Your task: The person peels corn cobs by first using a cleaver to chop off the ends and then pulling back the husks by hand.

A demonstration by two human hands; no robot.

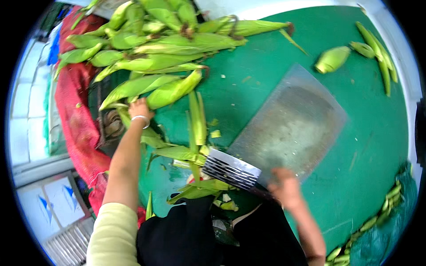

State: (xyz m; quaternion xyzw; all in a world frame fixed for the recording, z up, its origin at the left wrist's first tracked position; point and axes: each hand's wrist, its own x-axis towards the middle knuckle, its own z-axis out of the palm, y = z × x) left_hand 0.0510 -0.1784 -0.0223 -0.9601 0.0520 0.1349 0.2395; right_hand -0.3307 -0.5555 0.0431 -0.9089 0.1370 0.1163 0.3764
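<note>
My left hand (141,110) reaches to the near edge of a heap of corn, its fingers closed round the near end of a green-husked ear of corn (175,90); part of the grip is hidden. Close to my body, my right hand (285,188), blurred, grips the dark handle of a cleaver (231,170). The wide blade, with black and white streaks on it, points left over loose husk leaves (195,190). Beyond the right hand lies a greyish, translucent cutting board (297,119), tilted on the green table (364,146).
More unhusked ears (177,44) are piled at the far left beside a red mesh sack (80,119). One short ear (333,59) and long husk leaves (377,51) lie at the far right. A teal sack (381,239) with green pieces stands at the lower right.
</note>
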